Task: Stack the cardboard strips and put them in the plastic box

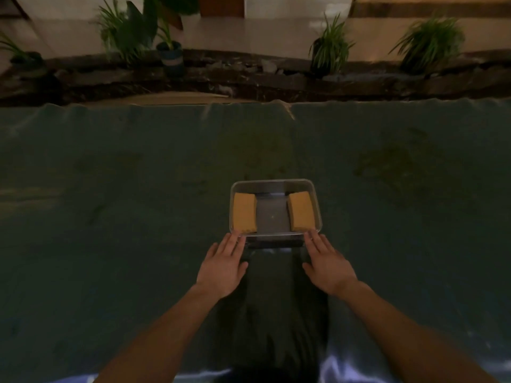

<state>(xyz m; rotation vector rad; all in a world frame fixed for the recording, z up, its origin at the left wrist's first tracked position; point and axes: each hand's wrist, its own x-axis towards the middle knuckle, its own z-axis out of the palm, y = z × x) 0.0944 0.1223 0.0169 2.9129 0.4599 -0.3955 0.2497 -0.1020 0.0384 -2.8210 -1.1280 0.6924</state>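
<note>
The plastic box, its long axis across the view, is seen straight ahead of the flat, empty left hand and right hand, equally near, with two cardboard stacks apparently already inside against its ends.

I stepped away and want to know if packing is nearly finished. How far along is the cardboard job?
It looks nearly finished. Two cardboard stacks sit inside the plastic box: the left stack and the right stack, with bare floor between them. The left hand and right hand lie open, fingertips at the box's near rim, holding nothing. No loose strips show on the dark cloth.
</note>
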